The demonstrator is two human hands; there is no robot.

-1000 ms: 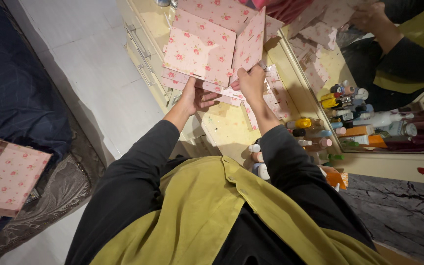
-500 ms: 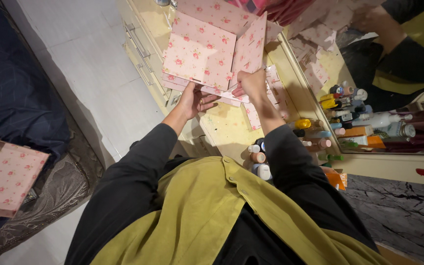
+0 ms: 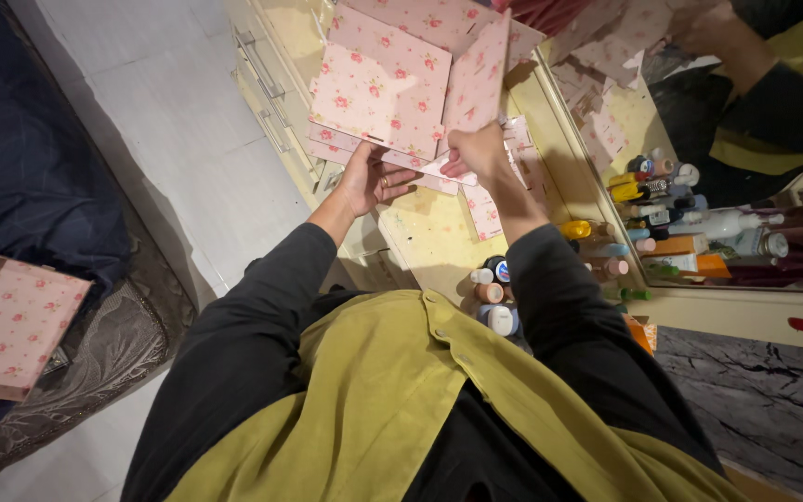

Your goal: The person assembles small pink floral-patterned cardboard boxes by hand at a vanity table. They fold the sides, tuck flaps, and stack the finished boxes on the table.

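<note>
**Hands on pink floral panels at the dresser**

Nearest: small bottles [image 3: 493, 296] standing on the cream dresser top [image 3: 429, 237]. Left hand [image 3: 369, 177] palm up, fingers spread, under the flat floral panel [image 3: 378, 88]. Right hand [image 3: 478, 153] pinches the lower edge of the upright floral panel [image 3: 478, 79], which meets the flat one at an angle. Loose floral pieces [image 3: 490, 209] lie beneath. Mirror [image 3: 745, 139] beyond.

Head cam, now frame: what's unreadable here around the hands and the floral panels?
- Left hand: fingertips hidden under the pink rose-print flat panel; grip cannot be told.
- Right hand: fingertips hidden behind the upright pink rose-print panel.
- Panel stack's far end: cut off by the top edge.
- Small bottles by the mirror: too small to identify.
- Pink rose-print tray: cut off by the left edge.
</note>
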